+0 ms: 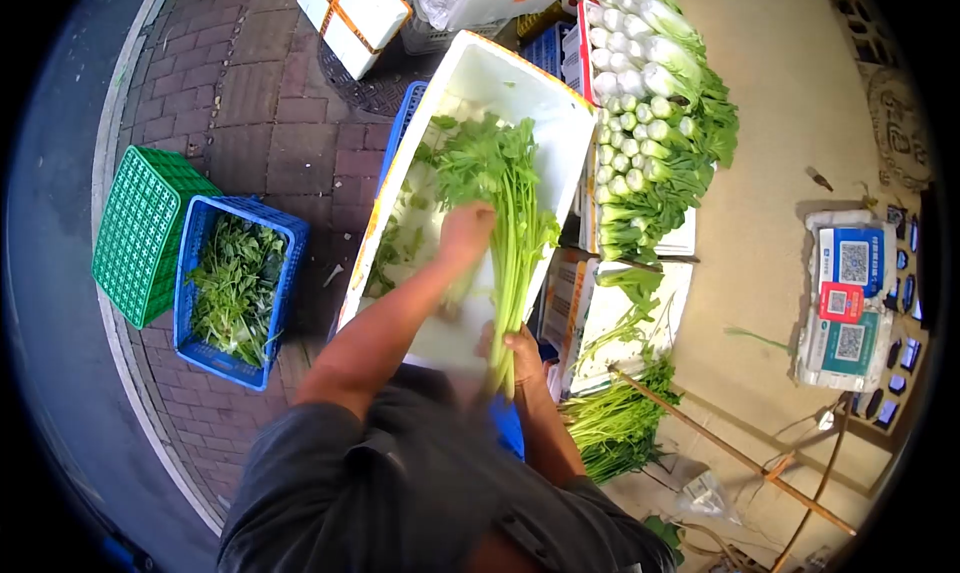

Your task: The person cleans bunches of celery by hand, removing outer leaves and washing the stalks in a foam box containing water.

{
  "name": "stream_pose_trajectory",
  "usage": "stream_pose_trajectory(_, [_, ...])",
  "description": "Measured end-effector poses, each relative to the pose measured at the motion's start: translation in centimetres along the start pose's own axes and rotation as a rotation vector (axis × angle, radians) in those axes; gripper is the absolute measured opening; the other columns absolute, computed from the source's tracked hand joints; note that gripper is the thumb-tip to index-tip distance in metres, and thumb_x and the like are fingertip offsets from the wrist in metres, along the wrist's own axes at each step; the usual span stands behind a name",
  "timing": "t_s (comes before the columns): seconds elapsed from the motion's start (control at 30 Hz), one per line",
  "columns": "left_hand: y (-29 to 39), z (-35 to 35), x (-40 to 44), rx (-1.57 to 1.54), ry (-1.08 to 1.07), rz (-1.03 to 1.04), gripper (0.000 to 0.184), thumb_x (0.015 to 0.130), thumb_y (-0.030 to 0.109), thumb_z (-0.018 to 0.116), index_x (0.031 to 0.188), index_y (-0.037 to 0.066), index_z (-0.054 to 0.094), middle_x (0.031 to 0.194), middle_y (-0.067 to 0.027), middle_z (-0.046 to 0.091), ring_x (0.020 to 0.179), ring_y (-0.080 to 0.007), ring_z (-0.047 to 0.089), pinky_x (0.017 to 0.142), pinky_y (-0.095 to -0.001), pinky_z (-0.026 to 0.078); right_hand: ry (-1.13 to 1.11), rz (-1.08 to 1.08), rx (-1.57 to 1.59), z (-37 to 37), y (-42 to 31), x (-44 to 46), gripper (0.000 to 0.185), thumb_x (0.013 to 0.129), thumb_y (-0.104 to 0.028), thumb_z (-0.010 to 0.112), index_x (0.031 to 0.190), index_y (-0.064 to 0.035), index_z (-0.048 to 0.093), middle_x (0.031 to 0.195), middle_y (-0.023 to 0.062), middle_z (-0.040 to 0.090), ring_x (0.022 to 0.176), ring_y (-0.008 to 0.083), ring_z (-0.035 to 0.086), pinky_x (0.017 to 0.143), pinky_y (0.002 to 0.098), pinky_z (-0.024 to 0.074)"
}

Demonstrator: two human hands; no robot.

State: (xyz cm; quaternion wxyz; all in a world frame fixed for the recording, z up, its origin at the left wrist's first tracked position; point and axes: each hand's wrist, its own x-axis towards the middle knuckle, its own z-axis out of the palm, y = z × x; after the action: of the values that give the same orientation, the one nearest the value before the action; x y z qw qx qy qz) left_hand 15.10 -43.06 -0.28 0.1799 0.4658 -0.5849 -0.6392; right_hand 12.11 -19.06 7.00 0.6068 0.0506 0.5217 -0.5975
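Observation:
A bunch of celery (515, 258) with long pale green stalks and leafy tops lies slanting over a white foam box (562, 123). My right hand (522, 357) is wrapped around the lower stalks, near the box's near end. Higher up, my left hand (467, 229) is closed at the left edge of the bunch, just below the leaves. Its fingers are turned away, so what they pinch is hidden. A blurred greenish streak shows beneath that hand. Loose leaves (410, 208) are scattered on the box floor.
To the left stand a blue crate (266, 371) of greens and a green crate (140, 238). Bok choy (630, 148) is stacked at right, with more stalks (620, 418) below. A wooden stick (720, 438) crosses the lower right, near payment-code signs (850, 263).

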Motion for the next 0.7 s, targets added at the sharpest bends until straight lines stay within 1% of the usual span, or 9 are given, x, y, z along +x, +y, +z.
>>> stream_pose_trajectory(0.03, [-0.3,0.0,0.6,0.095,-0.001,-0.017,0.031,0.088,0.027,0.064,0.103,0.001,0.073,0.095,-0.0206,0.072,0.087,-0.0345,0.07,0.079,-0.0423,0.054,0.035,0.008,-0.024,0.3,0.1,-0.2,0.049,0.078,-0.02,0.069,0.118,0.0058,0.057,0.091,0.0151,0.065,0.08,0.0303,0.068,0.081,0.047,0.0588])
stream_pose_trajectory(0.13, [-1.3,0.1,2.9,0.315,-0.001,-0.101,0.032,0.084,0.027,0.065,0.102,0.003,0.074,0.101,-0.0236,0.072,0.093,-0.0408,0.069,0.081,-0.0463,0.055,0.005,0.066,-0.032,-0.2,0.5,-0.3,0.077,0.075,-0.015,0.074,0.143,0.0006,0.043,0.098,0.0129,0.063,0.082,0.0275,0.066,0.077,0.0444,0.0592])
stream_pose_trajectory(0.23, [-1.3,-0.1,3.1,0.37,-0.06,-0.249,0.03,0.081,0.025,0.067,0.098,0.002,0.075,0.101,-0.0259,0.071,0.096,-0.0413,0.07,0.084,-0.0466,0.056,-0.015,0.076,-0.014,0.4,0.5,-0.6,0.08,0.074,-0.016,0.073,0.146,0.0007,0.041,0.097,0.0121,0.063,0.083,0.0277,0.066,0.075,0.0443,0.0599])
stream_pose_trajectory(0.33, [-1.4,-1.1,2.8,0.354,-0.119,-0.294,0.027,0.079,0.024,0.068,0.094,0.002,0.075,0.099,-0.026,0.072,0.097,-0.0411,0.07,0.084,-0.0466,0.056,0.056,0.069,-0.11,0.4,0.8,-1.1,0.05,0.077,-0.018,0.069,0.118,0.0066,0.058,0.092,0.016,0.067,0.077,0.0308,0.07,0.072,0.0435,0.0603])
stream_pose_trajectory(0.4, [-2.3,-0.9,2.6,0.332,-0.087,-0.262,0.027,0.078,0.024,0.069,0.093,0.002,0.075,0.097,-0.024,0.073,0.094,-0.0397,0.071,0.082,-0.046,0.056,0.084,0.091,-0.105,0.4,0.7,-1.5,0.05,0.077,-0.018,0.07,0.118,0.0064,0.058,0.093,0.0162,0.068,0.076,0.031,0.07,0.07,0.0436,0.0604])
stream_pose_trajectory(0.5, [-3.4,-1.1,1.6,0.002,-0.031,-0.293,0.028,0.078,0.027,0.071,0.092,0.003,0.075,0.094,-0.0214,0.073,0.088,-0.0369,0.071,0.077,-0.0432,0.056,0.062,0.078,-0.066,-0.3,1.0,-1.8,0.049,0.077,-0.016,0.07,0.119,0.0058,0.058,0.094,0.0164,0.068,0.076,0.0314,0.07,0.068,0.0433,0.0604])
stream_pose_trajectory(0.6, [-4.4,-1.8,1.0,-0.068,0.017,-0.275,0.024,0.081,0.01,0.074,0.1,-0.003,0.068,0.079,-0.0114,0.067,0.053,-0.0169,0.056,0.051,-0.0326,0.048,0.027,0.113,-0.038,-1.9,1.4,-1.8,0.066,0.074,-0.016,0.071,0.134,0.0027,0.05,0.095,0.0145,0.065,0.079,0.0292,0.067,0.072,0.0453,0.0595])
stream_pose_trajectory(0.63, [-5.0,-2.0,0.7,-0.131,0.002,-0.249,0.023,0.083,0.01,0.073,0.1,-0.002,0.066,0.08,-0.0107,0.067,0.053,-0.0163,0.055,0.051,-0.0328,0.047,0.02,0.138,-0.033,-2.3,1.5,-1.9,0.075,0.072,-0.016,0.072,0.141,0.0014,0.046,0.094,0.0136,0.063,0.08,0.0281,0.065,0.074,0.0465,0.0591])
stream_pose_trajectory(0.7, [-5.4,-2.5,0.0,-0.253,-0.03,-0.196,0.019,0.087,0.01,0.071,0.101,-0.001,0.063,0.081,-0.0092,0.068,0.052,-0.0152,0.054,0.049,-0.0332,0.046,0.028,0.137,-0.045,-2.2,1.5,-2.2,0.074,0.072,-0.015,0.072,0.14,0.0011,0.047,0.094,0.0137,0.064,0.079,0.0279,0.064,0.073,0.0456,0.0586])
